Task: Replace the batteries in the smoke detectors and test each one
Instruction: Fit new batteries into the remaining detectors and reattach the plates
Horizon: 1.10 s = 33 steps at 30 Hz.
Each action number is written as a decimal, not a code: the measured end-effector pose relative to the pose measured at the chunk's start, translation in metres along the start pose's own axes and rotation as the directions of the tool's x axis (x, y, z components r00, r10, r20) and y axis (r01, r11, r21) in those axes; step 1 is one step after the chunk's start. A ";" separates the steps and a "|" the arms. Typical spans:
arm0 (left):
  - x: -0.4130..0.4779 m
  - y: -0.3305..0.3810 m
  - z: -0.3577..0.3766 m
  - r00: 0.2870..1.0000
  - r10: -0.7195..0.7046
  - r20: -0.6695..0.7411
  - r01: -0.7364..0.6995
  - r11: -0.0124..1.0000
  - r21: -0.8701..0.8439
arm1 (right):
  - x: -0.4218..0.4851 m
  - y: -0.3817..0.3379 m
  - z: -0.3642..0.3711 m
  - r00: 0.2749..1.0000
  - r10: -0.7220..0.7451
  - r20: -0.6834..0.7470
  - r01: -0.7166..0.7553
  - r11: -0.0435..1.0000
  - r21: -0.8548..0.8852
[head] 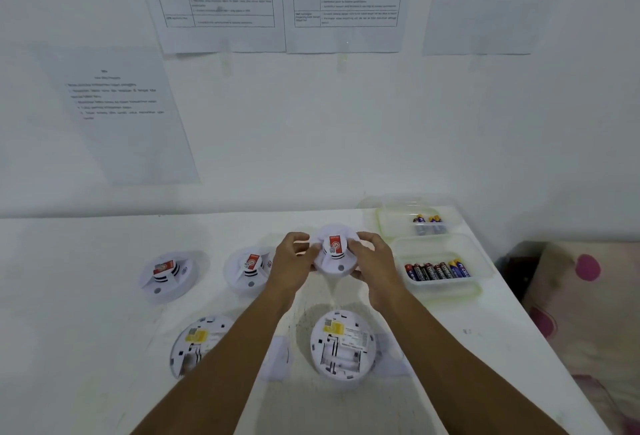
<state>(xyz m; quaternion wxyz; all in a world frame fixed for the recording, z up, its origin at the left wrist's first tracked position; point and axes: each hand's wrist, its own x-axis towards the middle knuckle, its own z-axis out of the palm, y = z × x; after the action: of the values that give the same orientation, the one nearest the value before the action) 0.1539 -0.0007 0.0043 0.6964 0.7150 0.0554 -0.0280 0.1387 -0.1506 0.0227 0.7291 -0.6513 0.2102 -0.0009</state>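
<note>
Holding one smoke detector (334,254) with both hands, the person has it up off the surface (86,348), out past the middle toward 12 o'clock. The left hand (292,261) wraps its grip around the left rim, and the right hand (372,261) wraps its grip around the right rim — both are closed on the same detector. Its red label faces up.

This looks like the start of opening it, likely by twisting the top off its base. To do that well, one hand should hold the bottom rim steady while the other turns the top, slowly and flat, not tilted. Squeezing hard could crack the thin plastic, so a snug hold is enough.

Two more whole detectors sit at 9 o'clock — the far left detector (166,275) and the middle detector (249,268) — and they look untouched. Near the person, at 6 and 7 o'clock, an open detector (341,344) and a second open detector (197,341) lie with their backs up.

At 3 o'clock a clear tray (446,290) holds a row of batteries (437,270), well within reach. Behind it, at 2 o'clock, another tray (388,223) holds a few more. Which tray has the fresh ones cannot be told from here.
</note>
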 end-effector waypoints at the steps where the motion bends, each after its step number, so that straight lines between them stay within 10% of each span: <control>1: 0.001 -0.002 0.001 1.000 0.011 -0.026 -0.010 0.999 0.046 | 0.000 0.004 -0.001 1.000 -0.025 -0.010 0.024 0.998 -0.052; 12: -0.007 -0.022 0.011 0.984 0.164 -0.066 -0.113 0.872 0.477 | -0.003 0.022 -0.005 0.965 -0.244 0.100 0.258 0.793 -0.552; 33: -0.071 -0.034 -0.004 0.977 0.199 0.079 -0.208 0.789 0.578 | -0.057 0.051 -0.055 0.881 -0.396 0.260 0.473 0.701 -0.534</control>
<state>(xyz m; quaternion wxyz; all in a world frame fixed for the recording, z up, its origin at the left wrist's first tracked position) 0.0792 0.0015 -0.0212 0.4429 0.8954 -0.0379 0.0264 0.0564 -0.1793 -0.0121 0.4842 -0.8723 -0.0059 -0.0676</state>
